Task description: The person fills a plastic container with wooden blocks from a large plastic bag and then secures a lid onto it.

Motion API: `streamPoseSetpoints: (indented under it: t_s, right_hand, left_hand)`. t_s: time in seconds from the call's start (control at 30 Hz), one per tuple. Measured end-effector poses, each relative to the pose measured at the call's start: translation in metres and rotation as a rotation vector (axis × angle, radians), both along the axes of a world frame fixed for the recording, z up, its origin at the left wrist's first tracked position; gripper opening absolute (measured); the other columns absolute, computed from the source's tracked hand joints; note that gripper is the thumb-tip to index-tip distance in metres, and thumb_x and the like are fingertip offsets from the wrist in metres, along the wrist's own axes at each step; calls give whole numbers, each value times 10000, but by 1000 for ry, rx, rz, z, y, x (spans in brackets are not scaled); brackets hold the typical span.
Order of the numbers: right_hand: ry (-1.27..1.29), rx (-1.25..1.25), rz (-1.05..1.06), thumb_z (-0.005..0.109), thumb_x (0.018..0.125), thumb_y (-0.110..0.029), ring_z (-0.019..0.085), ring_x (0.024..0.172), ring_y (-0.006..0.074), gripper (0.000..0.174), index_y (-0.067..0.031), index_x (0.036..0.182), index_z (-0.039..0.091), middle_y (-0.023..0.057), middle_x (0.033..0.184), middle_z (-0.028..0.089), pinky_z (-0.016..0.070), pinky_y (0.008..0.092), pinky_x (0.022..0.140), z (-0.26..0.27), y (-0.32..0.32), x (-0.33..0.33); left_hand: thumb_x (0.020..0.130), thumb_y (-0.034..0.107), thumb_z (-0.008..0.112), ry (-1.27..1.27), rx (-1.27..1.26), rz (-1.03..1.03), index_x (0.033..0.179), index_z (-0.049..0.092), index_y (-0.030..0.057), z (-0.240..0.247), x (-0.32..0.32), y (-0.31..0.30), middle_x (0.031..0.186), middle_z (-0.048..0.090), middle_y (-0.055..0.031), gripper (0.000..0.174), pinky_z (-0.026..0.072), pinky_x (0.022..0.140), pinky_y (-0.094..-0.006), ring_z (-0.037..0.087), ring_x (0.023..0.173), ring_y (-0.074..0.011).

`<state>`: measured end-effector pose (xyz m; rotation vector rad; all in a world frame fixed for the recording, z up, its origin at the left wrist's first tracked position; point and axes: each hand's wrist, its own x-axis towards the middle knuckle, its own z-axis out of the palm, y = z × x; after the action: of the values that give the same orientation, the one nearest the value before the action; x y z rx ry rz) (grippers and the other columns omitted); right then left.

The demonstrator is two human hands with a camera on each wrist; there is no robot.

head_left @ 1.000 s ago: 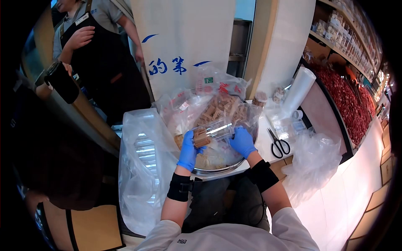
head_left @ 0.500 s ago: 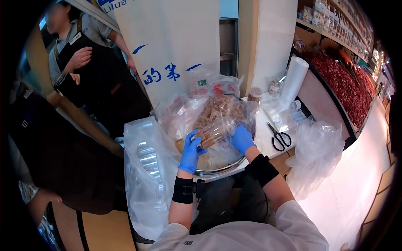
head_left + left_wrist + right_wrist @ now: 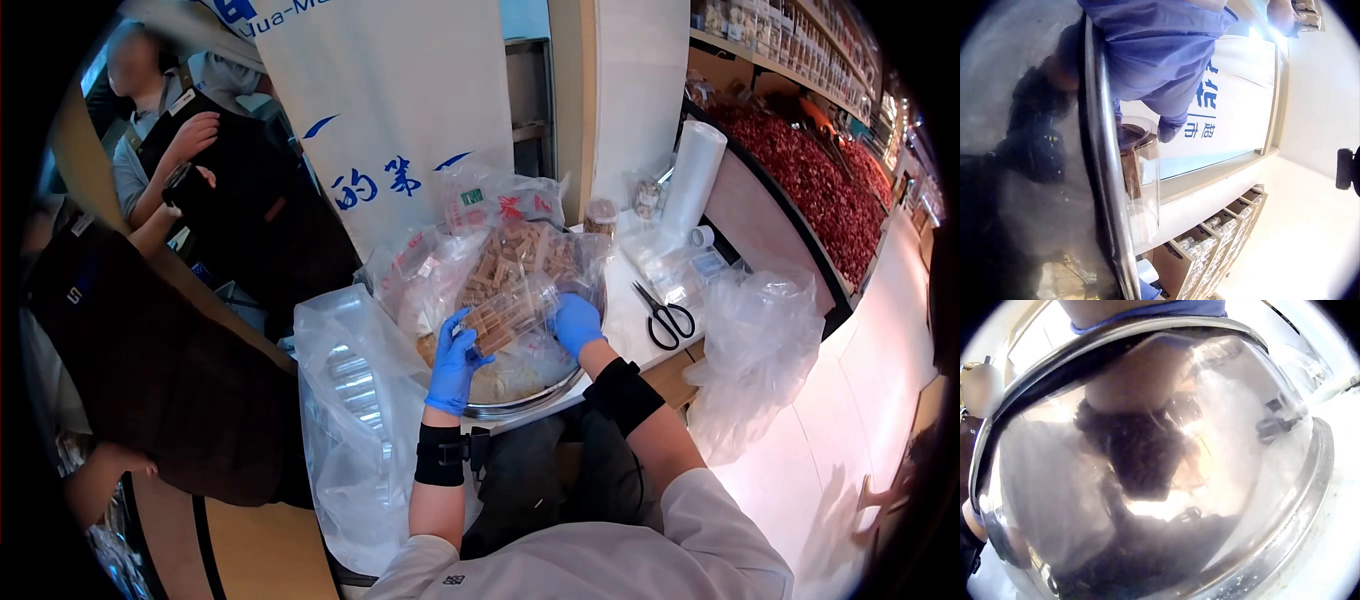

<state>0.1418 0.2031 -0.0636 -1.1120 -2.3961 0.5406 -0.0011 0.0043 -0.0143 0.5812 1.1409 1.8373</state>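
Between left hand (image 3: 455,365) and right hand (image 3: 577,322), clear jar (image 3: 510,312) lies tilted.

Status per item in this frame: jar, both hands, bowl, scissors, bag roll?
clear jar: tilted, partly filled with brown sticks
left hand: gloved, grips jar's lower end
right hand: gloved, holds jar's upper end
metal bowl: plastic-lined, loaded with more sticks
scissors: closed, flat on counter
bag roll: upright

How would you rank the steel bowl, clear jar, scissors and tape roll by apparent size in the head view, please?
1. steel bowl, clearly largest.
2. clear jar, bulkier than the scissors, though close in length.
3. scissors.
4. tape roll, smallest.
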Motion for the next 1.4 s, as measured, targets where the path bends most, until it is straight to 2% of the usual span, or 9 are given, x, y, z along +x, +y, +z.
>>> streamPoseSetpoints:
  t_s: [0.3,0.37,0.7,0.97,1.1,1.17,1.23,1.3,1.4]
  right_hand:
    - [165,57,-70,575,833,-220,608,923,423,273,-68,1059,592,237,972,637,485,483,811,9,-7,0]
    - [-1,-142,-112,682,759,-319,594,1013,382,459,-65,1133,602,197,1089,631,482,421,889,15,-3,-1]
    - [230,193,-83,634,792,-205,625,856,377,222,-57,958,637,192,964,644,496,448,782,31,-13,2]
    - [1136,-570,-25,693,792,-44,631,752,135,167,1,920,595,72,875,624,524,243,661,76,-41,54]
    - [1115,-699,40,694,782,-8,637,730,144,181,6,918,576,77,879,622,520,230,673,92,-46,66]
    - [1041,-629,54,693,778,-3,634,729,136,176,0,909,576,73,874,623,509,222,665,97,-50,68]
    - [967,-560,71,693,774,1,630,728,127,172,-5,899,575,69,868,624,498,214,658,104,-52,70]
    - [958,-515,13,697,756,4,613,742,104,178,-15,882,573,39,842,619,480,214,676,113,-53,71]
    - [985,-640,127,694,740,14,597,759,90,174,-26,856,572,14,822,609,473,223,705,104,-42,70]
  left_hand:
    - [896,256,554,34,-21,19,1334,440,192,-6,-3,1,1202,548,-87,457,542,720,-333,627,955,-220]
    - [893,251,557,25,-16,18,1332,445,191,-6,-3,2,1199,548,-81,457,542,721,-334,627,944,-218]
    - [876,226,591,-33,9,45,1317,458,203,-12,-9,4,1105,517,-43,461,549,715,-339,594,942,-184]
    - [865,198,594,-83,67,49,1310,468,193,-9,-6,2,945,466,1,462,554,696,-327,512,773,-108]
    - [865,186,595,-86,51,38,1302,478,186,0,-1,-2,892,454,19,452,553,689,-322,499,761,-86]
    - [860,264,588,47,13,-39,1345,424,182,-5,-5,-2,1234,523,-57,519,546,736,-335,607,1017,-207]
    - [860,251,583,49,20,-32,1341,430,181,0,-2,-3,1217,523,-54,510,550,729,-322,607,1010,-201]
    - [875,142,580,3,84,-30,1301,481,170,2,0,-4,874,421,23,438,556,691,-315,486,761,-75]
    - [859,159,586,7,117,-59,1295,487,165,8,3,-7,900,439,25,447,537,711,-300,502,797,-87]
